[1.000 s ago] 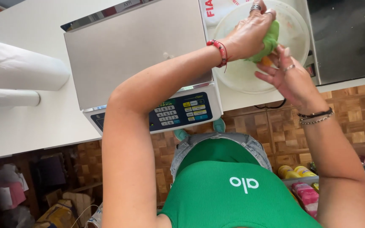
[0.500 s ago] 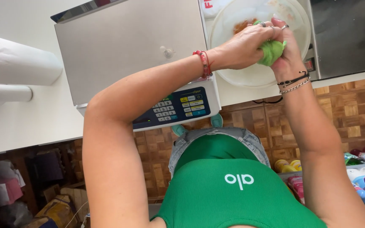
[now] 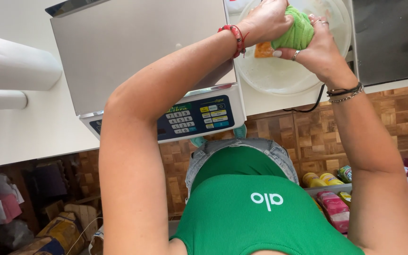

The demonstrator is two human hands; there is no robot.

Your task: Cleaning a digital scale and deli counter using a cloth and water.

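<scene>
White counter (image 3: 29, 137) runs across the top of the head view, with brown parquet-style flooring below it. Both hands are bunched together up top, squeezing a green cloth (image 3: 294, 34) over a clear round bowl (image 3: 279, 75). Left hand (image 3: 266, 20) is clamped on the cloth's left end, right hand (image 3: 318, 46) wrapped round its right end, something orange peeking out just under them. Left of the hands sits a steel weighing scale (image 3: 133, 52), its keypad below the left forearm. Further left are white paper rolls (image 3: 10, 66).
</scene>
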